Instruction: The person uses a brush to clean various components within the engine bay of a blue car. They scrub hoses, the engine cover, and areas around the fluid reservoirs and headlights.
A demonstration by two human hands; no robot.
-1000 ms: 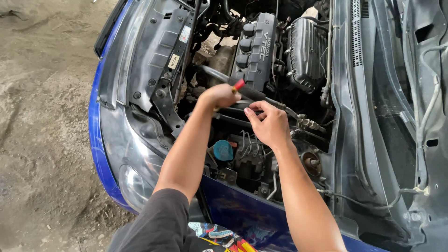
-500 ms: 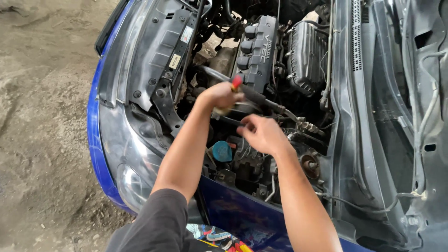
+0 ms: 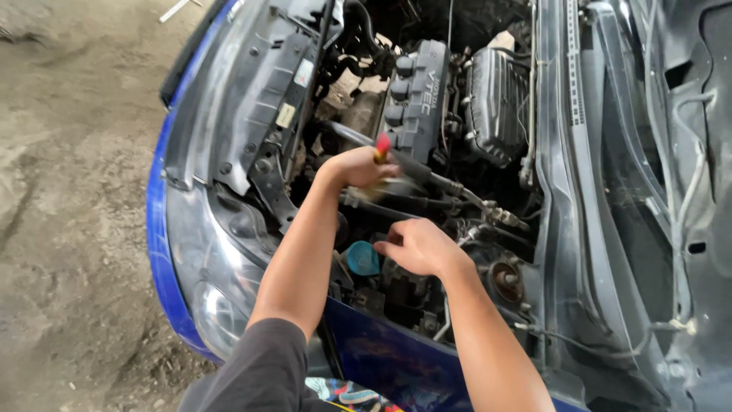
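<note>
One red-handled tool [image 3: 382, 146], handle upward.

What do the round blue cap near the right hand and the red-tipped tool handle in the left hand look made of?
Round blue cap: likely plastic, with a smooth matte, even colour. Red-tipped tool handle: probably plastic or rubber, glossy; mostly hidden in the left hand.

Over the open engine bay [image 3: 457, 114], the left hand [image 3: 358, 166] grips a red-handled tool [image 3: 382, 146] (its tip hidden); the right hand [image 3: 419, 246] hovers beside a blue cap [image 3: 362, 259].
</note>
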